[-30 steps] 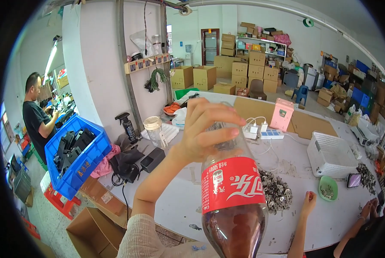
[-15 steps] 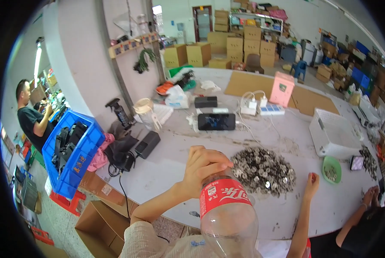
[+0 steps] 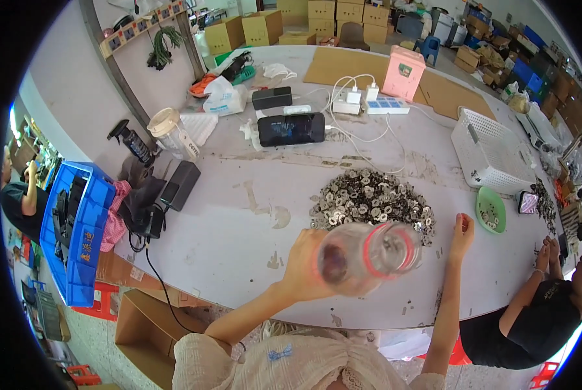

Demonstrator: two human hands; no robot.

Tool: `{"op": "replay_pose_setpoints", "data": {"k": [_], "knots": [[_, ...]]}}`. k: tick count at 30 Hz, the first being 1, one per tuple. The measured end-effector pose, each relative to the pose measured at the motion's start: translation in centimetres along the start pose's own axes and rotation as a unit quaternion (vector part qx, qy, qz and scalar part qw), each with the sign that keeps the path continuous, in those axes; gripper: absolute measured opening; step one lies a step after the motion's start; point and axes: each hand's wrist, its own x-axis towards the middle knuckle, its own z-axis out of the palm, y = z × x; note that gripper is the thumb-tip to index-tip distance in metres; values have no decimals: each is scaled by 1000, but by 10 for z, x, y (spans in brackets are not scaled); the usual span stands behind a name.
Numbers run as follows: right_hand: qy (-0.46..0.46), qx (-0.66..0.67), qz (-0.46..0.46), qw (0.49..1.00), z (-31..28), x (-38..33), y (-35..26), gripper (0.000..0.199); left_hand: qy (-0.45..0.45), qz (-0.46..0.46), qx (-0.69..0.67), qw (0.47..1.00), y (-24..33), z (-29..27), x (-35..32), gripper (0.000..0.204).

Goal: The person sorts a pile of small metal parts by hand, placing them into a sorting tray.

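My left hand (image 3: 300,263) is wrapped round a clear plastic bottle (image 3: 362,273) above the table's front part. The bottle is tilted, its round neck end with red rings toward the right, and it is somewhat blurred. A dark patch shows through its side close to my fingers. Behind it lies a heap of small shiny metal pieces (image 3: 372,198). My right hand (image 3: 462,233) rests to the right of the heap with its fingers curled together; whatever is in them is hidden. A green bowl (image 3: 491,211) with a few small pieces stands just beyond that hand.
A white plastic basket (image 3: 492,153) stands at the right. Farther back are a propped phone (image 3: 291,129), a power strip (image 3: 387,106) with cables and a pink box (image 3: 404,73). A blue crate (image 3: 79,234) is at far left. At right sits another person (image 3: 538,312).
The bottle has tipped over and moved away from me, and its red label no longer shows plainly. My left hand has come lower with it. The whole view has tilted downward.
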Motion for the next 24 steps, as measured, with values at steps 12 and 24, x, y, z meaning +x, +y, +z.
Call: {"op": "replay_pose_setpoints", "data": {"k": [12, 24], "knots": [[19, 2, 15, 1000, -6, 1, -9, 31, 58, 215, 199, 954, -16, 11, 11, 55], [28, -37, 19, 999, -8, -1, -16, 40, 38, 375, 163, 912, -6, 19, 6, 43]]}}
